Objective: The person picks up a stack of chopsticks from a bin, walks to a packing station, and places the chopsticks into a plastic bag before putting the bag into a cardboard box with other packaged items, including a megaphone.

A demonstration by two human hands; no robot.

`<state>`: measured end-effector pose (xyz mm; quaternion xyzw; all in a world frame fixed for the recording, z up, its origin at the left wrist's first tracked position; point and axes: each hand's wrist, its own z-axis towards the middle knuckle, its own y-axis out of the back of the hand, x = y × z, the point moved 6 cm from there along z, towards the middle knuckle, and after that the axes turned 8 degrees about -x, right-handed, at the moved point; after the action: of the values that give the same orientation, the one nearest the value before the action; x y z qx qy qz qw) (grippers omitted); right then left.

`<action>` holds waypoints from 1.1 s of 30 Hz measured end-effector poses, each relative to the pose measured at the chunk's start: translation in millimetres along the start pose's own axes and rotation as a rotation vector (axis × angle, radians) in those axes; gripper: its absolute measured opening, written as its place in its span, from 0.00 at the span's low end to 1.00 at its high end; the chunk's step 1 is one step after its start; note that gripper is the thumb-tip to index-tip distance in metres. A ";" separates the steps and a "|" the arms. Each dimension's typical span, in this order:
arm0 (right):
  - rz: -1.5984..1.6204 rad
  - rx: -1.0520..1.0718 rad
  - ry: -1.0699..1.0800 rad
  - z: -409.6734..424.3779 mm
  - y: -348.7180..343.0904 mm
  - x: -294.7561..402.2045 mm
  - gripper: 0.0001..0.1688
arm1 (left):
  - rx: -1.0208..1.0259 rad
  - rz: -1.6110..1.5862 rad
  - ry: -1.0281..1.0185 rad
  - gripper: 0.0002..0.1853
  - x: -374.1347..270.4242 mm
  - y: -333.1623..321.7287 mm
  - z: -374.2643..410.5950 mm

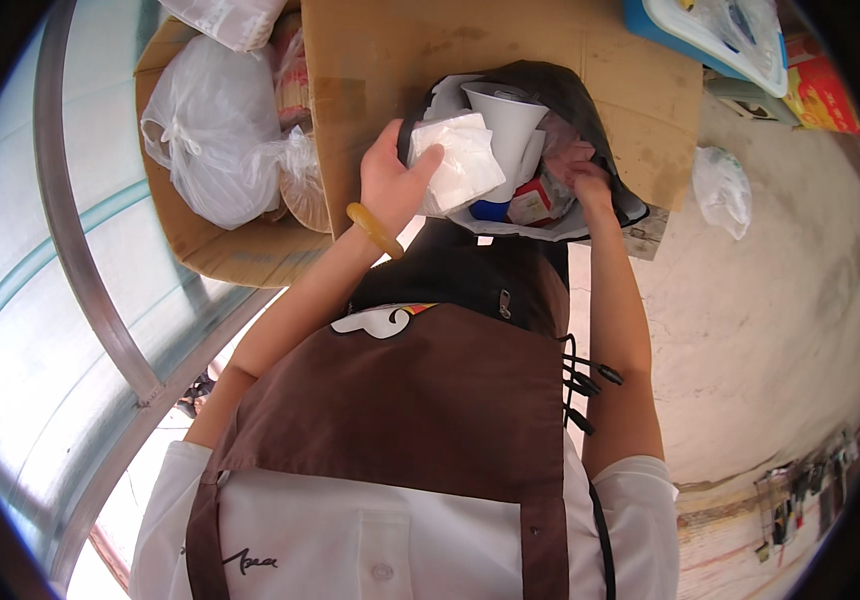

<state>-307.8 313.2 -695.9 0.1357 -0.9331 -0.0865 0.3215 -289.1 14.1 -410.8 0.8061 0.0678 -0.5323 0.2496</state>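
My left hand (pixel 400 176), with a yellow bangle at the wrist, holds a stack of white paper napkins (pixel 460 161) under its thumb, at the left side of an open black bag (pixel 557 79) with a pale lining. Inside the bag stands a white megaphone (pixel 505 142) with a blue end. Beside it lie a red and white box (pixel 531 202) and a pinkish plastic packet (pixel 565 154). My right hand (pixel 589 178) reaches into the bag's right side, its fingers at the packet; whether they grip the packet or the bag's lining is unclear.
At the left, a cardboard box (pixel 235 262) holds a tied white plastic bag (pixel 212 142) and other wrapped goods. Cardboard (pixel 640 97) lies behind the black bag. A blue and white bin (pixel 707 45) is at the upper right, with a crumpled clear bag (pixel 722 191) below it.
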 end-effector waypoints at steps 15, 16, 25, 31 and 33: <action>-0.735 -0.069 0.315 -72.0 -7.2 44.4 0.39 | 0.010 0.072 0.002 0.19 14.1 1.5 1.3; -0.821 0.036 0.184 -71.6 -2.4 49.4 0.39 | 0.027 0.052 0.028 0.20 7.1 -0.5 -0.2; -0.661 -0.336 0.658 -115.6 17.7 104.9 0.26 | 0.098 0.460 -0.246 0.22 2.0 -40.9 -3.5; -0.113 -0.604 0.747 -191.1 61.6 144.5 0.12 | 0.447 0.391 -0.048 0.29 -4.7 -102.3 -17.8; -0.225 -0.845 0.914 -208.3 75.4 148.8 0.17 | 0.441 0.408 -0.141 0.29 -8.1 -107.9 -20.0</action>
<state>-305.3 323.3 -429.2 0.1175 -0.5668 -0.4141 0.7025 -316.5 118.3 -433.0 0.7989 -0.2301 -0.5275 0.1747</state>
